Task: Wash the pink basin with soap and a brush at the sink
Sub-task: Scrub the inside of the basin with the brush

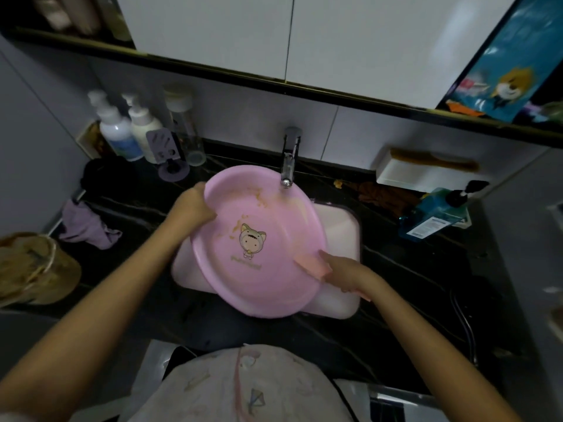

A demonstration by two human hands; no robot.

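The pink basin [268, 269] with a cartoon figure on its bottom is tilted over the white sink [341, 226], its inside facing me, with brownish smears near its upper rim. My left hand [192, 208] grips the basin's left rim. My right hand [347, 274] holds a pale pink brush [310, 263] whose head lies against the basin's inner right wall. The chrome faucet [289, 159] stands just above the basin's top edge; I see no water running.
Two white pump bottles [128, 129], a clear jar and a purple holder stand at the back left of the black counter [411, 269]. A blue pump bottle [438, 211] and a white box sit right. A purple cloth [88, 223] and a woven basket [33, 266] lie left.
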